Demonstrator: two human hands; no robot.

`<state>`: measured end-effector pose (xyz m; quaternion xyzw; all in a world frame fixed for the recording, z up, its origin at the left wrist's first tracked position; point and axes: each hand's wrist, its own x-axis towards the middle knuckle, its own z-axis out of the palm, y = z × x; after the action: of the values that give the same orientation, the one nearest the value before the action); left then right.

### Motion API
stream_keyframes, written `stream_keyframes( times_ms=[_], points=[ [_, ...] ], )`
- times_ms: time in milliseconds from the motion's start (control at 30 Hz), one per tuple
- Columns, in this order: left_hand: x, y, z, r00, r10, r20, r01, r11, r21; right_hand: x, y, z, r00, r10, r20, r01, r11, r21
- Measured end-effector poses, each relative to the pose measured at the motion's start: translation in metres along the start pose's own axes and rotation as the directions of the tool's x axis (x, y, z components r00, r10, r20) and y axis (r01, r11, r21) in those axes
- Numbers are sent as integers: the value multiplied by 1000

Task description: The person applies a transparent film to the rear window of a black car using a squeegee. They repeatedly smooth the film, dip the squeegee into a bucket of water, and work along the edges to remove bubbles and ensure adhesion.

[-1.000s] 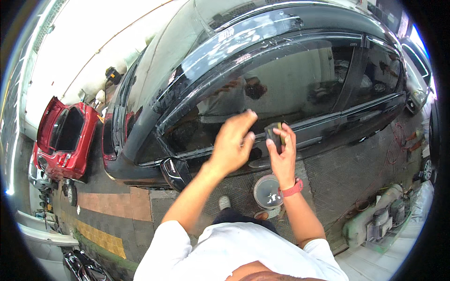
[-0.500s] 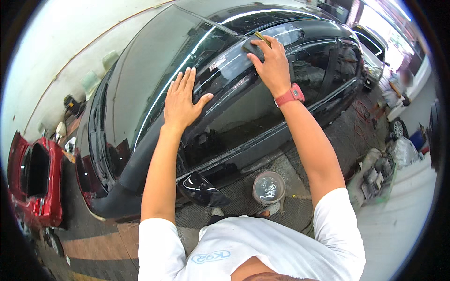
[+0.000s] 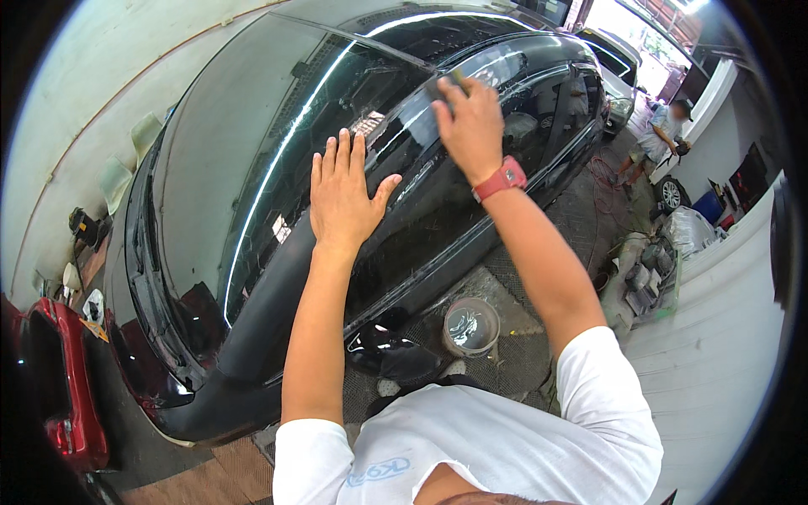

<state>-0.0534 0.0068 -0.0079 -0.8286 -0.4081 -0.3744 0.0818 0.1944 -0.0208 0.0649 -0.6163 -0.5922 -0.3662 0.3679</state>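
A black car point(image 3: 252, 202) with dark windows fills the middle of the view. My left hand point(image 3: 347, 194) lies flat near the edge of its windshield, fingers stretched and thumb out, with nothing held. Farther up, my right hand point(image 3: 473, 130) has its fingers curled over a sanding block point(image 3: 456, 81), dark with a yellow-green edge and slightly blurred. The block rests on the curved roof frame above the side window point(image 3: 454, 215), by a dull grey patch point(image 3: 418, 116). A red watch point(image 3: 502, 178) is on my right wrist. The block's underside is hidden.
A bucket point(image 3: 496, 326) of cloudy liquid stands on the floor before me, beside the car's black side mirror point(image 3: 396, 352). A red car body part point(image 3: 77, 379) is at the left. Another person point(image 3: 665, 135) stands far right, near hoses point(image 3: 602, 172) and plastic-wrapped items point(image 3: 692, 229).
My right hand has slid slightly down and left along the roof frame with the sanding block. My left hand stays flat on the car. The whole view has shifted a little.
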Motion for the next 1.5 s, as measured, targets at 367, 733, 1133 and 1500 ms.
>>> stream_keyframes(
  times_ms=[367,733,1133,1500],
  points=[
    [-3,-3,-1,1000,-3,8,3,1000,-18,-5,-42,2,994,-95,57,94,995,22],
    [0,-4,-7,999,-14,42,15,999,-32,-35,-41,-4,996,-87,-11,87,988,126],
    [-3,-3,-3,999,5,39,-4,1000,-18,-76,-72,-13,987,157,41,-162,949,269],
    [-1,1,-6,999,9,33,-8,1000,-18,-88,-58,-22,981,179,68,-190,960,204]
  ],
)
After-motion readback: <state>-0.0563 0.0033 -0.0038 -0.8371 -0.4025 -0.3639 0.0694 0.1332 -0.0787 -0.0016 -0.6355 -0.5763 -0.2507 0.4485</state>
